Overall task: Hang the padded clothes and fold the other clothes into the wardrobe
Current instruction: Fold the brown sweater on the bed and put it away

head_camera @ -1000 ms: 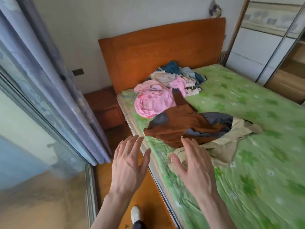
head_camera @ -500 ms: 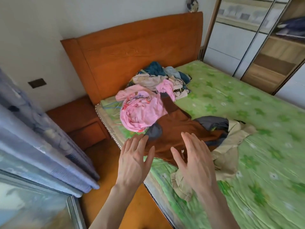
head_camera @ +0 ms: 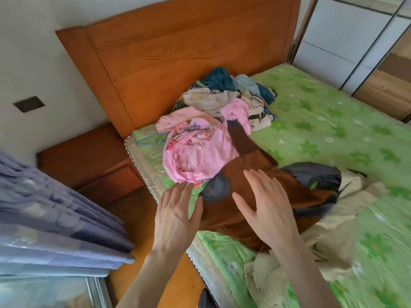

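Note:
A brown garment with dark grey patches [head_camera: 255,196] lies spread near the bed's left edge, partly over a beige garment [head_camera: 333,241]. A pink garment [head_camera: 195,154] is bunched just beyond it. Farther back, against the headboard, sits a heap of cream and teal clothes [head_camera: 229,96]. My left hand [head_camera: 175,216] hovers with straight fingers at the bed's edge, fingertips near the pink garment. Over the brown garment, my right hand [head_camera: 266,210] is spread flat and holds nothing. Part of the wardrobe [head_camera: 355,41] shows at the top right.
The bed with a green flowered sheet [head_camera: 333,134] fills the right side, under a wooden headboard [head_camera: 178,52]. A wooden nightstand [head_camera: 89,161] stands left of the bed. Blue-grey curtains [head_camera: 51,218] hang at the left by a window. The floor beside the bed is orange wood.
The view has swung right and closer to the bed. Both hands have moved forward, from beside the bed's edge to over the brown and pink garments, fingers still spread.

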A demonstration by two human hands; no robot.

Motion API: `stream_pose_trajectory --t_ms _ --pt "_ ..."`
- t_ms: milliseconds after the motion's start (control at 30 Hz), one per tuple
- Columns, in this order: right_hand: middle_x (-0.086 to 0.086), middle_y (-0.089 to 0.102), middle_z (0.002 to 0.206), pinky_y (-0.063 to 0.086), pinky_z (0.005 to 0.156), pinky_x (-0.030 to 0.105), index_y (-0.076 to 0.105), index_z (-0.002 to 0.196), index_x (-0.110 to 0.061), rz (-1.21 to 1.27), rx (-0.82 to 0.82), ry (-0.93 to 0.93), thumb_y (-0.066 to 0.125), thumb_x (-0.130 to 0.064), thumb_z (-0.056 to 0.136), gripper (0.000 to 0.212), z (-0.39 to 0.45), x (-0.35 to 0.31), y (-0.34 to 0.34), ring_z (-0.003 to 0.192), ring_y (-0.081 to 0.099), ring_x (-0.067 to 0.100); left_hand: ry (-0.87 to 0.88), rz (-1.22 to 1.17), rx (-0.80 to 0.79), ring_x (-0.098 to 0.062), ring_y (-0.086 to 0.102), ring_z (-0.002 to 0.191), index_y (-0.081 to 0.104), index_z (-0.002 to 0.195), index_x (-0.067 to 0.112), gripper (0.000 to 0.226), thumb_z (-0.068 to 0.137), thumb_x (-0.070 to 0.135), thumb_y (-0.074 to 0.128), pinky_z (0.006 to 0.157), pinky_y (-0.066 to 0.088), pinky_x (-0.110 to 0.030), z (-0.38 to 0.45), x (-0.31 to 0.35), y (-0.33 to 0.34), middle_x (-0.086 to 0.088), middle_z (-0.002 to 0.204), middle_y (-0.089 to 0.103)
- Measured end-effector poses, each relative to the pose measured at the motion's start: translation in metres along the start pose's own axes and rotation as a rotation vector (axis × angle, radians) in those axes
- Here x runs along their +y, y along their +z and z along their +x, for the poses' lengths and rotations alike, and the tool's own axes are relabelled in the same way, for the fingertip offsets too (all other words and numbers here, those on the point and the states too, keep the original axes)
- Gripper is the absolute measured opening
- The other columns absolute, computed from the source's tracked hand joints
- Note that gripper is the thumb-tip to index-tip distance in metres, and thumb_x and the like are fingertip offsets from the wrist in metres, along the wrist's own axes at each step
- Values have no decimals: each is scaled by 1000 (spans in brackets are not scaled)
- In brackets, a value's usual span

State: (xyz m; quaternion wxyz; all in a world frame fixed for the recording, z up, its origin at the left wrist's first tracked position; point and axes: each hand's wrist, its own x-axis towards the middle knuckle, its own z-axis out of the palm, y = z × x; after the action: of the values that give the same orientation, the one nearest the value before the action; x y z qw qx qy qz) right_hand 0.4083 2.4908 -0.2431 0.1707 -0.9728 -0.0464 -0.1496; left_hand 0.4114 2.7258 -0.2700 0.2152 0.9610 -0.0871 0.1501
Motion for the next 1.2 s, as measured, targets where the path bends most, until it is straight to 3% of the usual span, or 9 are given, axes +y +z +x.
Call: stream_pose_trajectory --t_ms 300,500,700,833,933,1033,1100,1200 --pt "5 60 148 40 118 46 56 146 -14 -19 -191 -33 46 -58 100 64 70 74 140 142 52 24 -111 -5 -96 -28 62 121 66 133 14 40 100 35 58 103 49 -41 51 -53 121 -3 129 68" --pt "9 65 142 40 113 45 61 142 -13 -95 -257 -96 69 -46 94 58 98 122 244 135 60 28 -137 -6 -260 -25 65 118 68 130 15 46 100 43 47 98 54 -41 53 -100 229 -1 126 70" --pt "8 65 143 33 113 42 63 142 -16 -191 -375 -188 76 -43 91 59 123 169 346 134 60 28 -222 7 -350 -27 66 117 67 131 14 51 99 45 43 96 56 -45 48 -145 328 -2 126 69" --pt "11 59 149 39 115 48 58 145 -13 -242 -478 -260 81 -29 89 63 146 192 397 140 55 31 -313 43 -397 -32 67 113 63 133 10 46 96 38 60 88 58 -48 42 -163 380 -7 126 67" --pt "7 50 158 39 117 48 50 153 -15 -269 -542 -338 82 -15 87 73 162 201 426 147 46 29 -410 64 -495 -32 65 114 57 141 10 59 90 36 72 87 57 -48 37 -166 403 -8 128 65" --pt "5 45 162 37 119 48 44 157 -17 -255 -554 -401 82 0 81 86 171 205 447 150 41 27 -384 112 -572 -34 64 110 56 144 6 70 85 37 77 86 57 -47 37 -168 416 -13 123 65" --pt "7 53 154 39 117 47 50 151 -17 -257 -547 -411 82 3 78 82 176 206 456 143 49 29 -382 117 -585 -31 59 117 47 150 9 70 91 38 72 95 52 -45 44 -165 418 -10 129 61" --pt "9 64 124 46 108 47 62 128 -16 -314 -483 -407 84 -7 79 54 180 208 460 115 63 33 -513 -26 -591 -24 53 129 33 152 19 57 104 34 60 104 46 -38 52 -163 416 -1 140 54"
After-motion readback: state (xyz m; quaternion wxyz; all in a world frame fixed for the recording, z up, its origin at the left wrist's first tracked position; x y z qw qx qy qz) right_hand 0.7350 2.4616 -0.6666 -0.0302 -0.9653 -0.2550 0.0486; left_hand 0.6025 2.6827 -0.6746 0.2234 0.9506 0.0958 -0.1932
